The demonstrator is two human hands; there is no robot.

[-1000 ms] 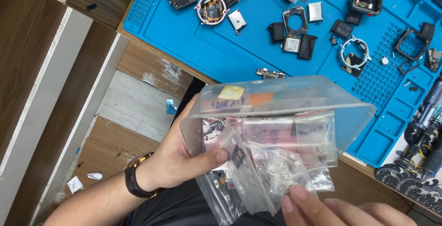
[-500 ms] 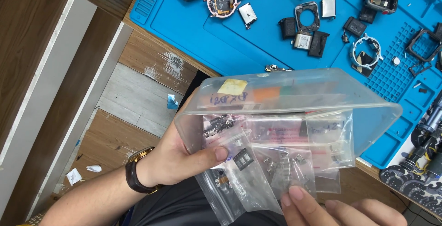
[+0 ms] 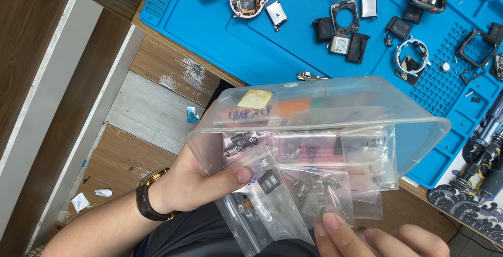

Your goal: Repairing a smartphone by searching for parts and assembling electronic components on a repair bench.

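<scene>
The left hand (image 3: 196,186) clamps the clear plastic tub (image 3: 319,126) of small zip bags, while the right hand (image 3: 377,238), just below, pinches one small clear bag (image 3: 325,197).

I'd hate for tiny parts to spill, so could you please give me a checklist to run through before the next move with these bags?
1. Left hand grips the clear container: ok.
2. Left thumb pins a bag: ok.
3. Right hand touches a bag's lower edge: ok.
4. Bags sealed: cannot tell.
5. Container level: not ok, tilted, bags hanging out.
6. Blue mat free of loose parts: not ok.
</scene>
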